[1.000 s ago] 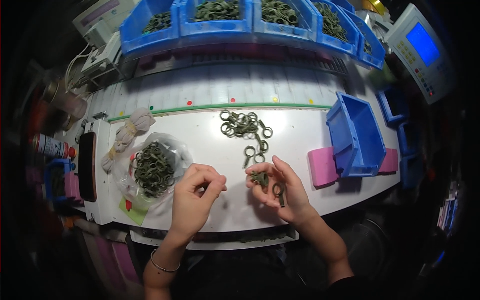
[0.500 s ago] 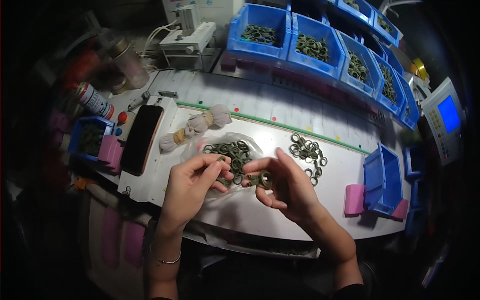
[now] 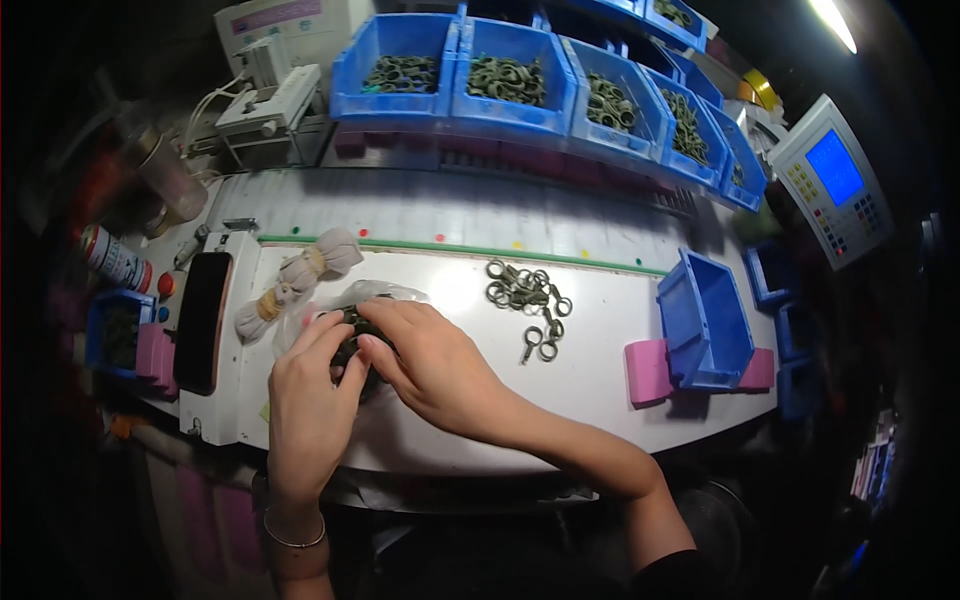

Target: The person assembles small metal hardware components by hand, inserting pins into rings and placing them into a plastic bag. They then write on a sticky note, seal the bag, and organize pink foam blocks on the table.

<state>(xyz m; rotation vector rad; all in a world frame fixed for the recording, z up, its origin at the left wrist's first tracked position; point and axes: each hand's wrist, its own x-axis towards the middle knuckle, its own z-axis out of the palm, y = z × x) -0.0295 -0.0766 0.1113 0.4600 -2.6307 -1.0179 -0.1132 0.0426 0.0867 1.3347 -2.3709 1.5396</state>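
A pile of dark olive ring-shaped parts with short stems (image 3: 348,345) lies on a crumpled clear plastic bag (image 3: 405,290). Both my hands are over this pile and cover most of it. My left hand (image 3: 315,395) comes in from the near side, with fingers and thumb apart around the parts. From the right, my right hand (image 3: 430,360) arches over the pile, its fingers stretched out and its thumb apart; the fingertips are partly hidden. A loose cluster of the same ring parts (image 3: 525,290) lies on the white table to the right of my hands.
Blue bins (image 3: 515,110) of similar parts line the back. At right are a tilted blue bin (image 3: 705,325), pink blocks (image 3: 648,372) and a keypad device with blue screen (image 3: 835,180). At left lie a phone (image 3: 203,320) and a banded cloth bundle (image 3: 300,280).
The whole view has shifted, so things sit further left. Both hands have moved down onto the bagged pile. The ring parts that showed in my right hand are no longer visible there.
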